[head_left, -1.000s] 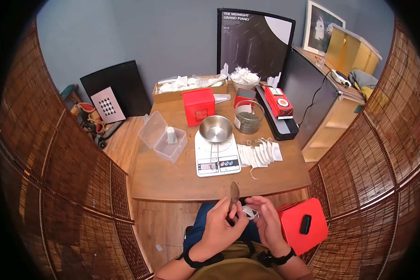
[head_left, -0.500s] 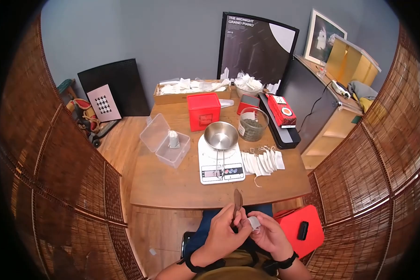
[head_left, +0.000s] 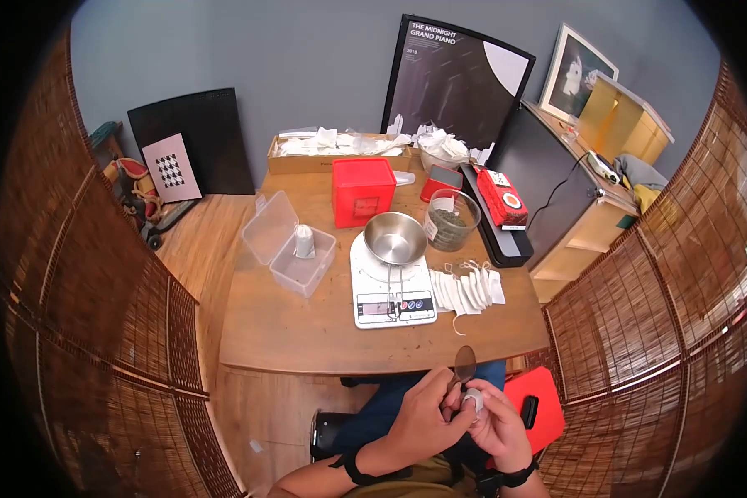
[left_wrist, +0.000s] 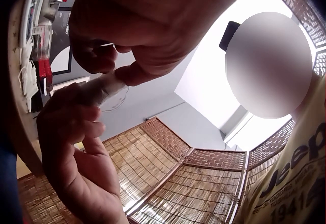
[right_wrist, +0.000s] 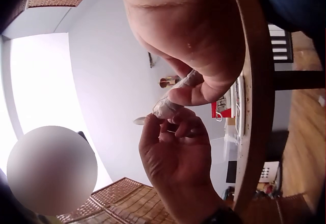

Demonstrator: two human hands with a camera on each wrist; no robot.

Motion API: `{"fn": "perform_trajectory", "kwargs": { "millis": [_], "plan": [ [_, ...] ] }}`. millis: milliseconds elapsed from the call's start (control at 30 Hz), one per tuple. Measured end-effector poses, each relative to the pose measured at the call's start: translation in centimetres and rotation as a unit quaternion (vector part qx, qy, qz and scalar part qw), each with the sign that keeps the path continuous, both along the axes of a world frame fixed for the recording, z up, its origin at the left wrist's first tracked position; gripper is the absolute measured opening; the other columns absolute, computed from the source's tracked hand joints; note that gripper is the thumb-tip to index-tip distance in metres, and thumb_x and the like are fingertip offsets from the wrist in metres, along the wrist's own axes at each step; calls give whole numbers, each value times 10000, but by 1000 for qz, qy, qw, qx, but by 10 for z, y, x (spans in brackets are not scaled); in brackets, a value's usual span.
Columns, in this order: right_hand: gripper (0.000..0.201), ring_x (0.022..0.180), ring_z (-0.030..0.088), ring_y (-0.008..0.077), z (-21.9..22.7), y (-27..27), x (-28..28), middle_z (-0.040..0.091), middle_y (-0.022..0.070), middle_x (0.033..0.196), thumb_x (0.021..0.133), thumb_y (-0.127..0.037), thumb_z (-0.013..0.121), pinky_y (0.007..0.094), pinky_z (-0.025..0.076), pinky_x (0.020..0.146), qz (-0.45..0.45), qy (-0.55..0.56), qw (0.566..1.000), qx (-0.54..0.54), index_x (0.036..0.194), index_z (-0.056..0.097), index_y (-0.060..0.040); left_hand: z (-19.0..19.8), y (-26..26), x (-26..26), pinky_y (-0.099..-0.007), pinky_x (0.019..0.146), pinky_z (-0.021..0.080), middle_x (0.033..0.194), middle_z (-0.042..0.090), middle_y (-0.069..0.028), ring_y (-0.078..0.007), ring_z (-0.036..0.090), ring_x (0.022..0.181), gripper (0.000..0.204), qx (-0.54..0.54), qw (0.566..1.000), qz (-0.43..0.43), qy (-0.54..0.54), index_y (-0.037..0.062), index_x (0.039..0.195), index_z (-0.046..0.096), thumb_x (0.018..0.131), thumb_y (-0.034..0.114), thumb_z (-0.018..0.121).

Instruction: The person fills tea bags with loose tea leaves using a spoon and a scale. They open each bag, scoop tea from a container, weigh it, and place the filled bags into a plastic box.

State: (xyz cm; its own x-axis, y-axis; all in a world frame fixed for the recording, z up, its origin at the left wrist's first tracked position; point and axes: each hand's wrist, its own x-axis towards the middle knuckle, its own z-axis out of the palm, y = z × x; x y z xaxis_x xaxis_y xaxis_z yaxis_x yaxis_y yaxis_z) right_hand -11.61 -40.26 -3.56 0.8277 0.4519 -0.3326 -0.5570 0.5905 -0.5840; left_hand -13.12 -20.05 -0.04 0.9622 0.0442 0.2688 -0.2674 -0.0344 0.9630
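Note:
Between my two hands is a small white drawstring tea bag (head_left: 475,399), held in front of the table's near edge. My left hand (head_left: 426,421) pinches its end and also grips a spoon, whose bowl (head_left: 465,362) sticks up past the fingers. From the other side, the fingertips of my right hand (head_left: 503,425) pinch the bag. Both wrist views show the bag (right_wrist: 167,104) as a filled, soft roll between the fingers. Part of the spoon's handle is hidden inside the left hand.
A steel pan (head_left: 395,238) sits on a white kitchen scale (head_left: 372,286). Flat white bags (head_left: 470,290) lie right of it, below a jar of dried leaves (head_left: 450,228). At left stands a clear box (head_left: 305,274) with one filled bag (head_left: 305,242); a red canister (head_left: 363,192) stands behind.
My right fingers, spread beside the bag a second ago, have closed in and pinch it. Both hands and the spoon have shifted right in the head view, and the bag is turned differently.

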Motion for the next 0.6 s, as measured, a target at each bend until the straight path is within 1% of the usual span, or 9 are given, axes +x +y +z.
{"fn": "perform_trajectory", "kwargs": {
  "millis": [67,200,267,300,367,400,467,500,600],
  "plan": [
    [315,999,748,254,2,-4,4,735,176,1171,1130,-154,571,365,611,835,2,-6,1000,14,1391,579,21,-1,-2,1,-315,632,478,810,534,-76,-159,557,684,363,-5,1000,-6,22,50,836,429,883,0,786],
    [312,985,753,254,7,0,20,742,178,1153,1126,-145,577,365,618,818,29,1,1000,1,1390,580,21,-9,-4,5,-290,653,486,836,537,-74,-146,563,710,354,-18,999,23,-17,52,845,418,877,-45,758],
    [306,946,761,246,11,5,34,749,169,1134,1124,-138,581,354,627,791,52,-17,997,-49,1387,583,19,-10,-3,5,-281,664,490,851,539,-71,-135,565,727,355,-23,998,45,-37,52,853,414,873,-67,748],
    [301,888,756,219,14,7,42,748,154,1103,1123,-140,587,335,631,758,57,-6,997,-50,1379,586,19,-10,-1,4,-276,679,495,867,541,-66,-126,567,748,358,-50,997,55,-34,55,864,411,873,-82,742],
    [300,867,750,207,22,9,63,745,147,1094,1123,-143,589,331,633,751,63,-17,997,-30,1377,587,16,-12,5,0,-262,706,496,895,539,-48,-102,553,787,359,-108,992,55,-26,64,903,411,890,-105,728],
    [298,845,744,194,27,10,75,742,140,1085,1123,-146,592,327,634,744,63,-27,998,-10,1376,588,13,-14,9,-1,-262,706,496,895,539,-48,-102,553,787,359,-109,992,57,-27,64,903,411,890,-105,728],
    [299,828,740,183,39,9,104,739,129,1100,1122,-141,589,297,648,719,48,-57,997,5,1387,587,-3,-18,19,-2,-252,706,487,892,531,-41,-95,536,779,356,-105,991,81,-6,69,917,412,907,-92,730],
    [299,851,751,177,46,10,123,748,121,1131,1122,-137,586,287,658,727,27,-94,995,-22,1388,596,-1,-21,24,1,-235,705,457,881,516,-29,-82,501,767,355,-112,990,87,-3,75,926,405,930,-86,720],
    [287,893,751,147,68,14,188,757,96,1197,1127,-133,577,237,652,782,-40,-129,990,-50,1378,626,-2,-42,39,8,-230,698,426,871,503,-16,-75,476,763,360,-117,986,117,19,87,927,394,950,-89,708]
  ]
}}
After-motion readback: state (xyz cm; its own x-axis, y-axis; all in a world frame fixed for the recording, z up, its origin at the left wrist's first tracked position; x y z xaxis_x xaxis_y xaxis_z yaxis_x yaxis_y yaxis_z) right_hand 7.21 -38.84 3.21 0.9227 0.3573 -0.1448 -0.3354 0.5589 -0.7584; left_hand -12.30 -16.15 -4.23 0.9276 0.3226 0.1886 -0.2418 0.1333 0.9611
